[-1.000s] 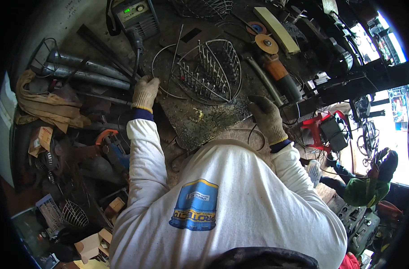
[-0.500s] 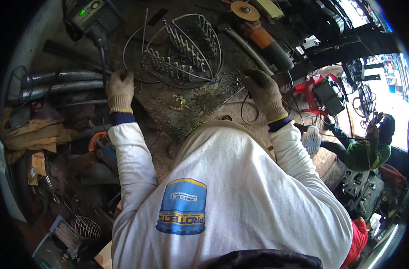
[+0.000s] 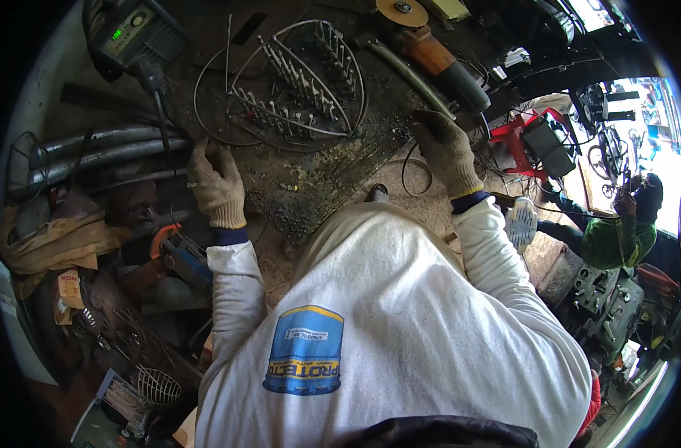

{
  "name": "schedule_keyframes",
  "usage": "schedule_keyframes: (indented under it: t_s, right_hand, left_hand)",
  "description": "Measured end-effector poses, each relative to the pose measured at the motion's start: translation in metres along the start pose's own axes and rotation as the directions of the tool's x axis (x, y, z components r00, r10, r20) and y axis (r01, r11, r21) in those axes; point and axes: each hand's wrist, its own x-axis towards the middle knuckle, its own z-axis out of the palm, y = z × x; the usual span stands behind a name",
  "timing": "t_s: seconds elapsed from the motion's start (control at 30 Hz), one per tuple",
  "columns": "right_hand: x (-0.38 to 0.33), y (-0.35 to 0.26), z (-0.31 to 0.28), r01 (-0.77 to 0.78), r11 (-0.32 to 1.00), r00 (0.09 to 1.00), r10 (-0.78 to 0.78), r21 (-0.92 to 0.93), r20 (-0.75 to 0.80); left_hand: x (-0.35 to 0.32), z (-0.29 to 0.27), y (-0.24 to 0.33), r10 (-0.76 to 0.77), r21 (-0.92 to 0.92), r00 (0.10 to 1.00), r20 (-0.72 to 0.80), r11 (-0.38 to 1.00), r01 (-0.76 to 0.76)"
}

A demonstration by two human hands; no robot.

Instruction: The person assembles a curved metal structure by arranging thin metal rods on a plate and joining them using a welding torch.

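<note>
A dark, grimy metal work plate [image 3: 318, 187] fills the upper centre of the frame, bearing a round wire frame studded with upright metal spikes [image 3: 296, 89] at top centre, while the gloved left hand [image 3: 217, 187] lies flat and open just below-left of it, holding nothing, and the gloved right hand [image 3: 445, 153] rests loosely curled, grip unclear, at the plate's right edge, beside an orange-bodied angle grinder [image 3: 430, 52].

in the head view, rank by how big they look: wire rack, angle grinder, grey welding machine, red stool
1. wire rack
2. angle grinder
3. grey welding machine and red stool look alike; the stool lies farther off, so their order is unsure.
</note>
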Motion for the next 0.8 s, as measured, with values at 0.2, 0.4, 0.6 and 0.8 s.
schedule_keyframes:
  t_s: [0.2, 0.4, 0.6, 0.8]
  right_hand:
    - [0.013, 0.012, 0.007, 0.094, 0.995, 0.991, -0.095, -0.019, -0.093]
    - [0.02, 0.012, -0.008, 0.128, 0.992, 0.99, -0.129, -0.005, -0.053]
    - [0.06, 0.007, -0.063, 0.375, 0.916, 0.92, -0.348, 0.143, -0.182]
    - [0.142, 0.046, -0.119, 0.233, 0.956, 0.963, -0.2, 0.179, -0.182]
  left_hand:
    - [0.004, -0.005, 0.015, 0.227, 0.19, 0.972, -0.054, 0.958, -0.213]
    - [0.005, -0.007, 0.019, 0.254, 0.178, 0.966, -0.044, 0.954, -0.242]
    - [0.002, -0.01, 0.033, 0.175, 0.279, 0.984, 0.0, 0.945, -0.169]
    - [-0.024, -0.026, 0.062, -0.119, 0.317, 0.991, 0.056, 0.944, 0.095]
